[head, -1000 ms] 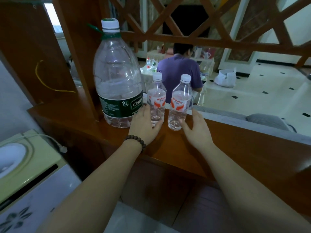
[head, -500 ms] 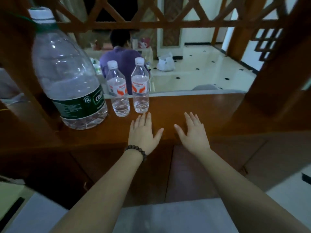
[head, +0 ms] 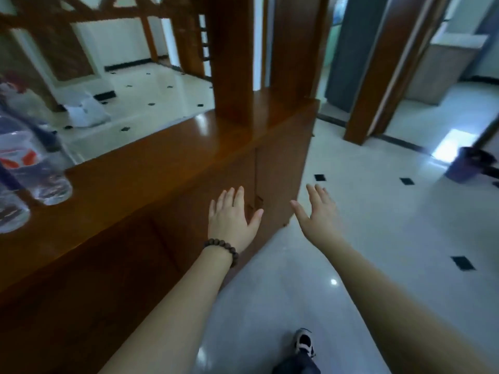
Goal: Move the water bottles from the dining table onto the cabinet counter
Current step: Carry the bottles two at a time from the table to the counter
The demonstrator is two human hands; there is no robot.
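Two small clear water bottles with red-and-white labels stand at the far left on the polished wooden cabinet counter (head: 167,155): one bottle (head: 40,168) shows its label and base, the other bottle (head: 10,214) is cut by the frame edge. My left hand (head: 229,220), with a bead bracelet on the wrist, hovers open in front of the cabinet's side, well right of the bottles. My right hand (head: 318,211) is open too, out over the tiled floor. Neither hand holds anything. The dining table is out of view.
A thick wooden post (head: 232,55) rises from the counter's right end. Beyond the cabinet corner lies pale tiled floor (head: 378,211) with small black insets, a doorway (head: 378,66) and a dark bin (head: 467,166) at right. My shoe (head: 303,344) shows below. A white bag (head: 86,112) lies on the far floor.
My view has swung right, so the bottles slid to the left edge and the large 6 L bottle left the frame. Both hands came off the counter edge and are now spread over the cabinet side and floor.
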